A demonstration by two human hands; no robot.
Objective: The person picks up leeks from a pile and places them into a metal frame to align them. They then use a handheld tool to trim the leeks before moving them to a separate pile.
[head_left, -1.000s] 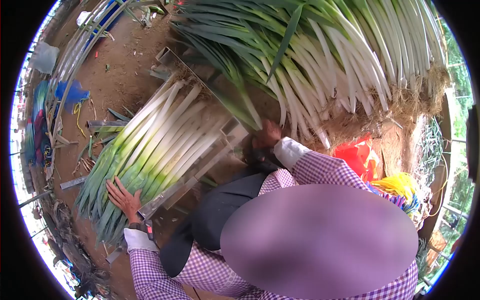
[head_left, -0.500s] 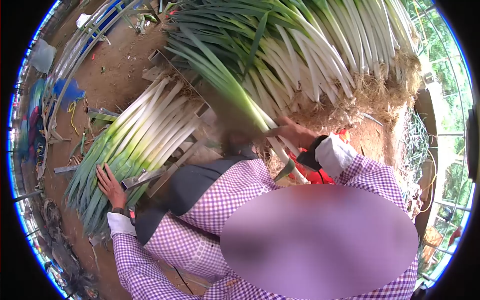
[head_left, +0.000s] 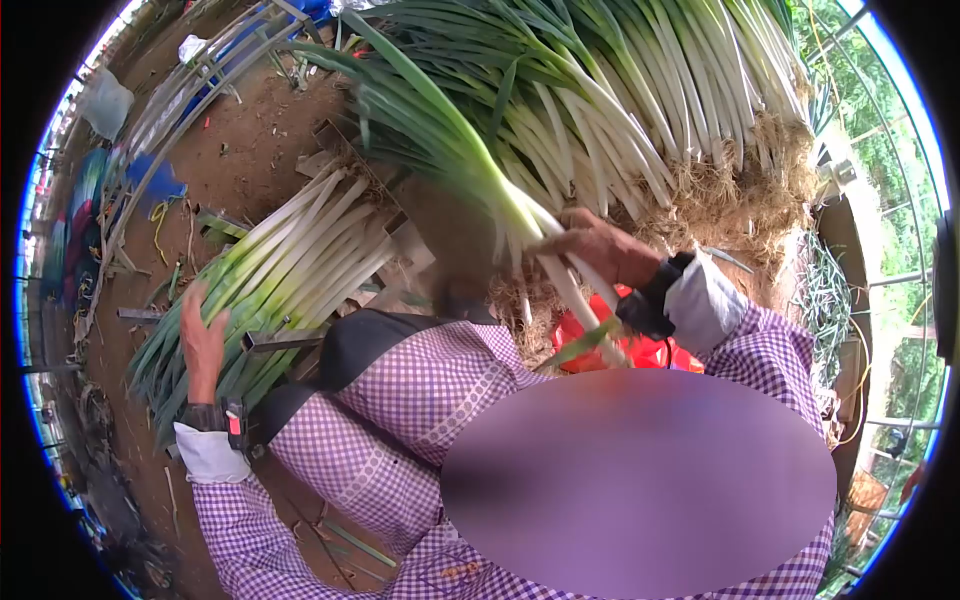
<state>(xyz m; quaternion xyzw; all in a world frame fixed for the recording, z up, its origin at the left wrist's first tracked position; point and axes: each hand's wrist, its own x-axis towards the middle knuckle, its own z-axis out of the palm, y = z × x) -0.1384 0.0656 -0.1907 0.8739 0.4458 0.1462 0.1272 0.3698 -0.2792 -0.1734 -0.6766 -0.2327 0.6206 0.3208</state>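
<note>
My right hand [head_left: 605, 248] is closed round the white stalks of a few long green onions [head_left: 515, 212]. Their green leaves reach up and left, over the big pile. On the left, my left hand [head_left: 203, 340] rests against the leaves of a bundle of green onions [head_left: 290, 255], with thumb and fingers apart. That bundle lies slanted in a metal frame [head_left: 283, 340], white ends up and to the right. Below my right hand is something red, like a plastic bag [head_left: 675, 355], partly hidden by stalks and sleeve.
A large pile of green onions [head_left: 610, 90], roots toward the right, lies across the top. Curved rods [head_left: 150, 130] and a blue item [head_left: 160, 178] are at the far left. Brown soil [head_left: 245, 125] with scraps covers the ground. Loose thin leaves [head_left: 825, 280] hang at the right.
My left hand has shifted up and slightly left along the bundle's leaves. The green onions in my right hand have swung a little, their leaves now spreading farther up and left.
</note>
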